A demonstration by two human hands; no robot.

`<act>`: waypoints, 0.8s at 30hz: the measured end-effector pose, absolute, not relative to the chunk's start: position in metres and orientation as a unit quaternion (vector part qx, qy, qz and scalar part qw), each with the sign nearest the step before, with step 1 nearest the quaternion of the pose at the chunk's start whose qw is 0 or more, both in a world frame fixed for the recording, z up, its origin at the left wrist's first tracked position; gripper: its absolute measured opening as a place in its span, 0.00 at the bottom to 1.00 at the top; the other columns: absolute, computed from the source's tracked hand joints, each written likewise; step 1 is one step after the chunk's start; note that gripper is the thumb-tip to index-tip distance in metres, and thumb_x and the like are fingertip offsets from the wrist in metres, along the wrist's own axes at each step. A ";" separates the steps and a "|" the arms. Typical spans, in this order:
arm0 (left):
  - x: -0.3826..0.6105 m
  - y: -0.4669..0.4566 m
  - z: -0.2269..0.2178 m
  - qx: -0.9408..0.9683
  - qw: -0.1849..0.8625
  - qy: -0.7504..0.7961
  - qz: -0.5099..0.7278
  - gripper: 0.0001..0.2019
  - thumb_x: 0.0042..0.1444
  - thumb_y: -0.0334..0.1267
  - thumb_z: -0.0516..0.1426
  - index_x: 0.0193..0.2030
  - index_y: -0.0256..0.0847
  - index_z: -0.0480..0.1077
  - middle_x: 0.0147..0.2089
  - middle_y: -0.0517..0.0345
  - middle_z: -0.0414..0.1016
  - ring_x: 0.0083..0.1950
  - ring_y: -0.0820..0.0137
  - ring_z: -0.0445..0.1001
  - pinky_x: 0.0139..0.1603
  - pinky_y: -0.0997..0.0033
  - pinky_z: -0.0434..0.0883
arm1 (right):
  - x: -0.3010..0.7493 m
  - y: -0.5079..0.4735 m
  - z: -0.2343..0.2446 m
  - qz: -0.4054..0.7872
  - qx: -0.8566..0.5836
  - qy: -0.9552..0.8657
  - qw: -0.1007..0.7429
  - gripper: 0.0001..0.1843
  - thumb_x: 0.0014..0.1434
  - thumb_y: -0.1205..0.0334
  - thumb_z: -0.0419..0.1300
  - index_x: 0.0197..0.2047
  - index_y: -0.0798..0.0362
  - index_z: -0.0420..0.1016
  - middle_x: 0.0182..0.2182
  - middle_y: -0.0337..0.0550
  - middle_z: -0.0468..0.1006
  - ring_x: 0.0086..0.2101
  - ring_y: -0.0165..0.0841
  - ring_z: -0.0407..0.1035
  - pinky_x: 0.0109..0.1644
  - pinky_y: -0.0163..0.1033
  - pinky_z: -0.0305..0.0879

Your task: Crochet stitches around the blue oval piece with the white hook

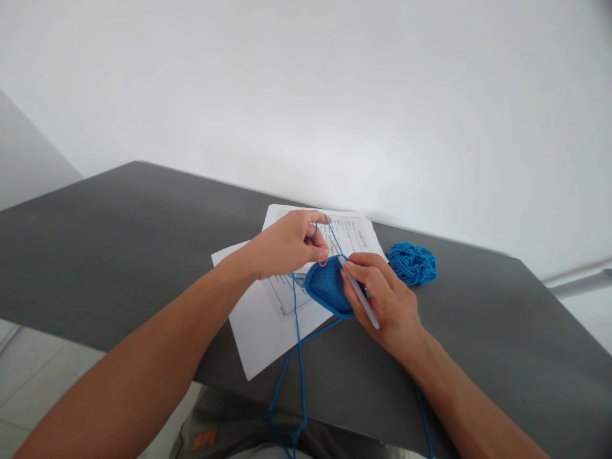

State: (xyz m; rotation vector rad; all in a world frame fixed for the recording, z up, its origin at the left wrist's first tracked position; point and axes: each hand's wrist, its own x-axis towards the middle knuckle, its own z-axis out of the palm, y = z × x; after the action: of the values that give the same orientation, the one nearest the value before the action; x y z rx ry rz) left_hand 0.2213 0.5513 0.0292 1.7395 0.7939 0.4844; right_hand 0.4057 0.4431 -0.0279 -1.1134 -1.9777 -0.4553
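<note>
My left hand (289,243) is closed, pinching the upper edge of a round blue crocheted piece (327,288), with blue yarn looped over its index finger. My right hand (382,301) is closed on a grey crochet hook (359,294), whose tip meets the top edge of the piece. Both hands hover just above printed paper sheets (268,319) on a dark grey table (119,255). A strand of blue yarn (299,357) hangs from the piece down over the table's near edge toward my lap.
A loose pile of blue yarn (412,262) lies on the table to the right of my hands, beside the paper. A white wall rises behind the table. Pale floor tiles (29,376) show at the lower left.
</note>
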 end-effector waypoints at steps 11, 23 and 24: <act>0.213 0.564 0.018 0.830 0.337 0.403 0.188 0.28 0.42 0.25 0.58 0.53 0.34 0.79 0.22 0.63 0.71 0.25 0.67 0.68 0.30 0.66 0.62 | 0.411 0.446 -0.043 0.011 -0.469 -0.717 0.516 0.12 0.65 0.70 0.64 0.50 0.48 0.75 0.43 0.45 0.80 0.38 0.32 0.77 0.31 0.34 0.76; 0.214 0.579 -0.004 0.836 0.326 0.417 0.144 0.24 0.46 0.25 0.60 0.53 0.36 0.80 0.28 0.60 0.79 0.30 0.65 0.75 0.33 0.68 0.64 | 0.412 0.449 -0.047 0.084 -0.480 -0.675 0.554 0.08 0.65 0.67 0.65 0.47 0.47 0.78 0.40 0.43 0.81 0.38 0.33 0.77 0.31 0.33 0.74; 0.214 0.579 -0.004 0.838 0.321 0.417 0.143 0.25 0.47 0.25 0.60 0.53 0.36 0.80 0.28 0.59 0.79 0.31 0.65 0.75 0.33 0.68 0.64 | 0.412 0.449 -0.047 0.082 -0.480 -0.673 0.557 0.08 0.65 0.66 0.65 0.46 0.47 0.79 0.40 0.43 0.81 0.38 0.33 0.77 0.31 0.34 0.75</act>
State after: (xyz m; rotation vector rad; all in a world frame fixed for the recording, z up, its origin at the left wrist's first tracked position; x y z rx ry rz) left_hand 0.2136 0.5790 -0.0041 2.2012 1.0967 0.3763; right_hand 0.4118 0.4489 -0.0470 -1.1316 -1.5878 0.1947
